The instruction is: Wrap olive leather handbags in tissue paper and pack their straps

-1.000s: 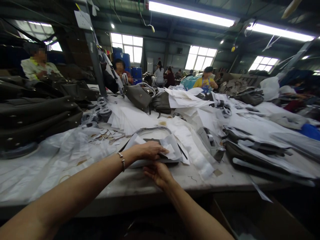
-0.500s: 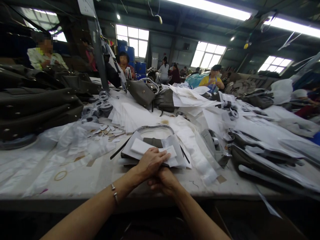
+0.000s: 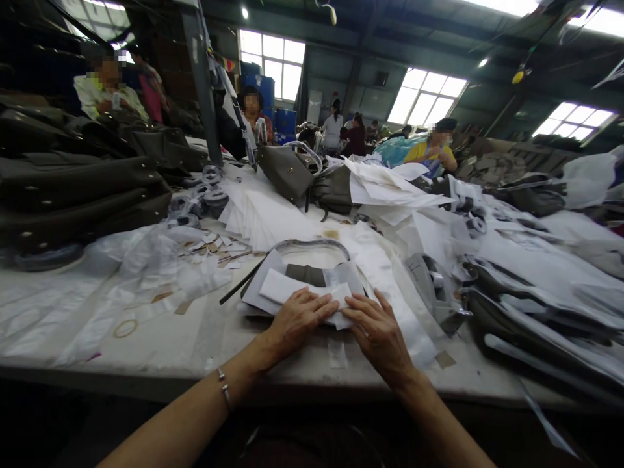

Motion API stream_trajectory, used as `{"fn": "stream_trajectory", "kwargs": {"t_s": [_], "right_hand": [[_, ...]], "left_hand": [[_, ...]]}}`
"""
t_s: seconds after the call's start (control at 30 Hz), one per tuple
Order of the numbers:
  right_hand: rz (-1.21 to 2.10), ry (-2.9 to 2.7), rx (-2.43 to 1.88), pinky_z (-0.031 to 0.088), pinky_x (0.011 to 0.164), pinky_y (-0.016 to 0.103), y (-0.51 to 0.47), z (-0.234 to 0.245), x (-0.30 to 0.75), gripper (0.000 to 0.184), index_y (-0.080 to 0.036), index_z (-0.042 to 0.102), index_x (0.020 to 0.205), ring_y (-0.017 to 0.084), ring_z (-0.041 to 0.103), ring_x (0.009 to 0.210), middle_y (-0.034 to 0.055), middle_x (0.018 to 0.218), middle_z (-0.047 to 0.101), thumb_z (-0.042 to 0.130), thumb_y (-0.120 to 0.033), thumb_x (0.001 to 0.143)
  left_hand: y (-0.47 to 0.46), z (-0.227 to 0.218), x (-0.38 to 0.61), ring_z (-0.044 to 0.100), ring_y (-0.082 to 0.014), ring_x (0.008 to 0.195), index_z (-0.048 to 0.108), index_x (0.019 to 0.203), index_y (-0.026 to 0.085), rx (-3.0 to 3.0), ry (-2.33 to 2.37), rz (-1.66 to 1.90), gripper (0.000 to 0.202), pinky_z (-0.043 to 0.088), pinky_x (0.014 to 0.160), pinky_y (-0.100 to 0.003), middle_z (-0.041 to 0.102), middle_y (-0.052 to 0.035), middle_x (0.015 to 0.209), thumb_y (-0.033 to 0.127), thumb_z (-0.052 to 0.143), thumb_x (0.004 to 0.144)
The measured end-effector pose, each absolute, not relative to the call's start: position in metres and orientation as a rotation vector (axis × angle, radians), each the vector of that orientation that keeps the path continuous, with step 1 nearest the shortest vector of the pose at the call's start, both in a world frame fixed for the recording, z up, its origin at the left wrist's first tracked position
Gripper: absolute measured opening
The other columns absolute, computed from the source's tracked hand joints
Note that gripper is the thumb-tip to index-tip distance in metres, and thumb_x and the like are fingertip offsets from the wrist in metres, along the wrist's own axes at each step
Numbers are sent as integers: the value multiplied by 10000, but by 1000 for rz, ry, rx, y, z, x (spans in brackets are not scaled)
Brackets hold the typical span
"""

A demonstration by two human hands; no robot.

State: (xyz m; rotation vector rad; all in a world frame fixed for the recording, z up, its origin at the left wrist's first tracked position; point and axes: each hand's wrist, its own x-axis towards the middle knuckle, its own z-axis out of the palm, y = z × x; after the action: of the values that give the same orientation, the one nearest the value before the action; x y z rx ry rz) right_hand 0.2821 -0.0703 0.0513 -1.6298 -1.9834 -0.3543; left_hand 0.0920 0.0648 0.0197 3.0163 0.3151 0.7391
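A flat olive-grey handbag (image 3: 303, 273) lies on the worktable (image 3: 195, 338) in front of me, its curved handle (image 3: 310, 245) wrapped in film. White paper (image 3: 283, 289) covers most of the bag's front. My left hand (image 3: 298, 318) rests flat on that paper, fingers spread, a bracelet on the wrist. My right hand (image 3: 377, 333) lies beside it, fingers stretched out, pressing the paper's right edge. Neither hand holds anything.
Dark bags are stacked at the left (image 3: 73, 195), more wrapped bags lie at the right (image 3: 526, 318). A thin black rod (image 3: 241, 290) lies by the bag. Clear plastic (image 3: 121, 279), paper sheets (image 3: 263, 218) and tape rolls (image 3: 205, 195) litter the table. Other people work at the back.
My right hand came out from under the left and now lies flat on the paper's right side. The left hand stayed on the paper. The camera tilted down slightly.
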Motion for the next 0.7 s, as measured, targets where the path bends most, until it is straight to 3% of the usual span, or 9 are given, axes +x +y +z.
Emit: {"fn": "stream_trajectory", "kwargs": {"t_s": [0.1, 0.23, 0.3, 0.43, 0.57, 0.7], "right_hand": [[-402, -1905, -1597, 271, 1159, 540, -64, 45, 276, 246, -258, 696, 1056, 234, 618, 1153, 42, 1116, 729, 564, -124, 896], [-418, -1875, -1590, 300, 1140, 525, -64, 43, 272, 228, -256, 691, 1033, 224, 631, 1116, 33, 1093, 734, 560, -118, 907], [-439, -1833, -1588, 320, 1124, 522, -64, 39, 269, 217, -249, 685, 1012, 225, 632, 1103, 30, 1078, 737, 566, -106, 900], [-459, -1739, -1579, 352, 1089, 536, -63, 32, 263, 210, -246, 676, 1015, 242, 630, 1094, 26, 1028, 744, 600, -104, 879], [-455, -1766, -1542, 351, 1091, 549, -80, 31, 262, 275, -248, 659, 1117, 257, 611, 1140, 54, 1119, 721, 620, -113, 880], [-266, -1876, -1480, 503, 958, 425, -118, 29, 269, 253, -253, 665, 1068, 221, 654, 1019, 42, 1003, 730, 655, -107, 862]], "left_hand": [[64, 18, 91, 564, -203, 1206, 467, 1387, 249, 2985, 335, 747, 402, 394, 1091, -457, 554, -80, 1401, 169, 454, 993], [61, 21, 88, 431, -239, 1364, 399, 1445, 294, 2965, 313, 694, 455, 334, 1125, -509, 436, -77, 1507, 208, 434, 1000], [61, 23, 87, 376, -239, 1407, 367, 1466, 289, 2943, 255, 648, 471, 282, 1146, -539, 456, -72, 1494, 217, 412, 1003], [61, 19, 87, 466, -194, 1347, 416, 1433, 257, 2875, 234, 644, 422, 215, 1175, -540, 556, -69, 1407, 195, 340, 1022], [63, 16, 89, 486, -189, 1332, 460, 1398, 264, 2850, 257, 647, 389, 214, 1175, -525, 542, -60, 1420, 202, 345, 1031], [65, 15, 90, 505, -187, 1315, 462, 1401, 271, 2809, 239, 641, 405, 194, 1177, -517, 545, -55, 1415, 173, 353, 1023]]}}
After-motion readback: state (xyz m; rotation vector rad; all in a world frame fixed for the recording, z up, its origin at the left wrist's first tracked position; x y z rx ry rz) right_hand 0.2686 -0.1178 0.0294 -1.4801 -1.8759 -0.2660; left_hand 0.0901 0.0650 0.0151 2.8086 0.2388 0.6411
